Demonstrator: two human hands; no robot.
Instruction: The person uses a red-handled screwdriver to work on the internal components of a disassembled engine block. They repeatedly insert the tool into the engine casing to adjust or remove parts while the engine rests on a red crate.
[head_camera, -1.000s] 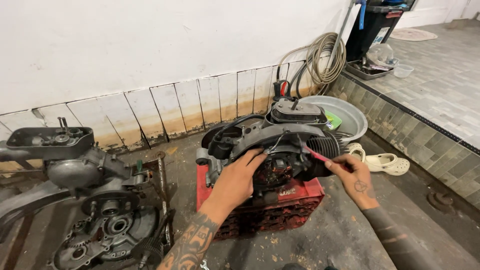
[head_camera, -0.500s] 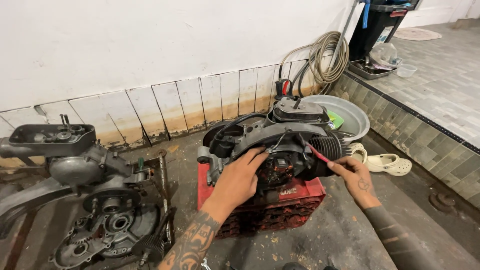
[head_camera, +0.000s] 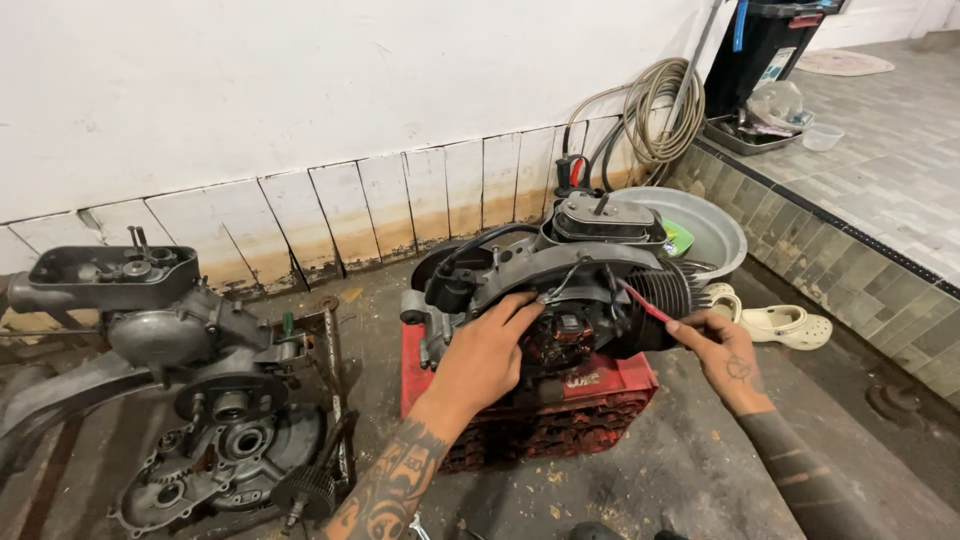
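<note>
A grey scooter engine (head_camera: 580, 265) with a finned cylinder (head_camera: 665, 290) rests on a red plastic crate (head_camera: 590, 400) on the concrete floor. My left hand (head_camera: 490, 350) lies flat against the engine's open side, fingers spread beside the copper-coloured stator (head_camera: 562, 335). My right hand (head_camera: 725, 345) pinches the end of a thin red wire (head_camera: 645, 302) that runs up into the engine near the cylinder. Black cables loop over the top of the casing.
A second stripped engine (head_camera: 160, 340) with exposed gears lies on the floor at the left. A metal basin (head_camera: 715, 225) stands behind the crate, a cream clog (head_camera: 785, 325) to its right. A coiled hose (head_camera: 655, 110) hangs on the wall. A tiled step (head_camera: 850, 270) rises at the right.
My left hand has shifted slightly on the stator side. My right hand keeps hold of the red wire, nearly in place. The view has drifted a little.
</note>
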